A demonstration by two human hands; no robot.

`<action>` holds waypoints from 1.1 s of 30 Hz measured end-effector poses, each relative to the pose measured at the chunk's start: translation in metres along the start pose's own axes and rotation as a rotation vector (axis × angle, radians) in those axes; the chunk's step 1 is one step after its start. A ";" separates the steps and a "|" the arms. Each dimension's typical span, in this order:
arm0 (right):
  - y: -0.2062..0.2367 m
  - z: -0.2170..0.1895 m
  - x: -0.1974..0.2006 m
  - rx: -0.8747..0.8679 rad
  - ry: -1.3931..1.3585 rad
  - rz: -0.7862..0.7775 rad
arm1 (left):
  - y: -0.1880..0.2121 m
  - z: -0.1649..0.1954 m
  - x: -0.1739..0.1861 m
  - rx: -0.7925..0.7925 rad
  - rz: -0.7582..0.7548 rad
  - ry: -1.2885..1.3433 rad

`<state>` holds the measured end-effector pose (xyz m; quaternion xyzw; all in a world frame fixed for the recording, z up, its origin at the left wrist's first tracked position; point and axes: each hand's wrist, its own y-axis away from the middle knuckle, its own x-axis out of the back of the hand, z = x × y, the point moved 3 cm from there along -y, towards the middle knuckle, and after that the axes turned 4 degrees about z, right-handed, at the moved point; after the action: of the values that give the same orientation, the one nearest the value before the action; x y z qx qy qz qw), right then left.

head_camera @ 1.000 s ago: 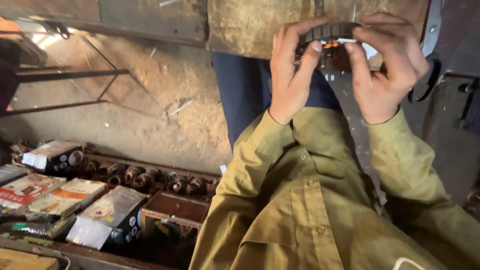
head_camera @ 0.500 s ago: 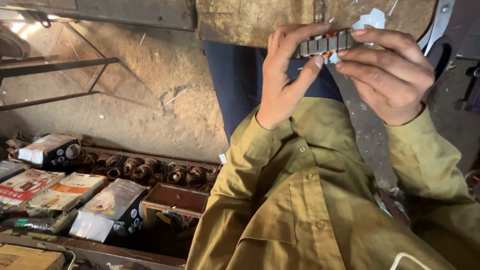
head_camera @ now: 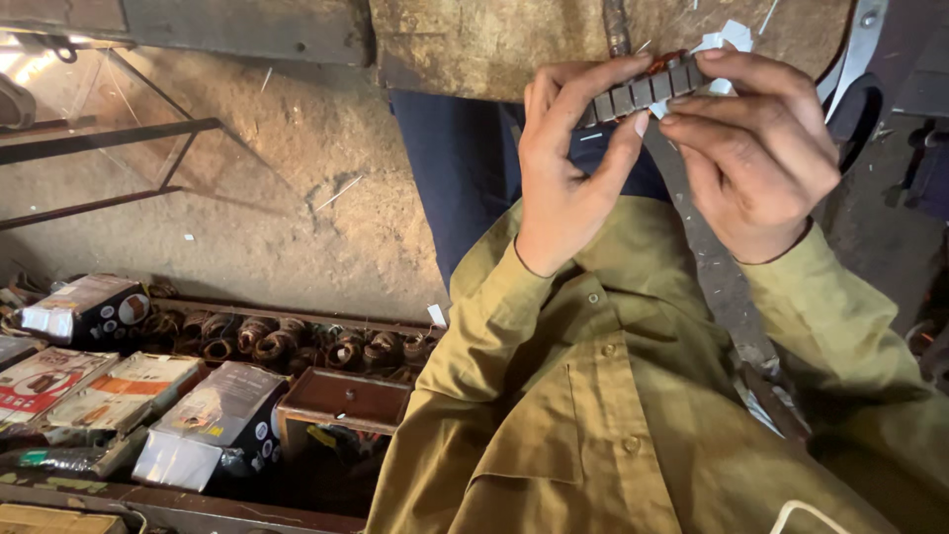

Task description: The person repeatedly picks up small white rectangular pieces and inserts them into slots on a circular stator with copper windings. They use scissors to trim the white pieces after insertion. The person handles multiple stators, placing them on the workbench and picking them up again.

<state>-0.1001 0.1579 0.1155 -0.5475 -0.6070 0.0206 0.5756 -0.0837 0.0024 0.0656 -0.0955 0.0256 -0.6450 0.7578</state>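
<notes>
Both my hands hold a dark slotted metal core point(head_camera: 643, 91) with copper-red winding at its upper end, up near the top of the view. My left hand point(head_camera: 568, 168) grips its left side with fingers over the top and thumb beneath. My right hand point(head_camera: 756, 148) pinches its right end; a scrap of white paper point(head_camera: 727, 40) shows behind the fingers. My olive-green shirt sleeves point(head_camera: 593, 396) fill the lower middle.
A row of copper-wound coils point(head_camera: 287, 341) lies along a shelf at lower left. Printed cardboard boxes point(head_camera: 119, 396) and a small brown wooden box point(head_camera: 341, 396) sit beside them. A dusty concrete floor point(head_camera: 257, 208), a metal frame point(head_camera: 99, 133) and a metal bracket point(head_camera: 860, 69) surround the spot.
The core has turned from a round end-on ring to its slotted side facing up. My hands shifted slightly right and higher in view, with the right fingers now over its end.
</notes>
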 end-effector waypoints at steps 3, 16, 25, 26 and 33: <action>-0.005 0.002 0.001 0.025 0.006 -0.025 | 0.000 0.000 0.000 0.003 0.013 0.005; -0.005 -0.009 0.006 -0.097 0.011 -0.049 | 0.009 -0.001 -0.010 0.003 0.119 -0.046; -0.011 -0.003 0.009 -0.009 0.042 -0.101 | 0.009 0.000 -0.011 -0.028 0.119 -0.110; -0.011 0.000 0.011 0.013 0.032 -0.130 | 0.009 -0.001 -0.011 -0.018 0.116 -0.106; 0.004 0.008 0.016 -0.205 -0.078 -0.066 | 0.005 0.003 -0.007 -0.060 0.053 -0.126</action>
<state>-0.0994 0.1751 0.1210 -0.5821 -0.6454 -0.0392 0.4931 -0.0796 0.0101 0.0672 -0.1579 -0.0006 -0.6163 0.7716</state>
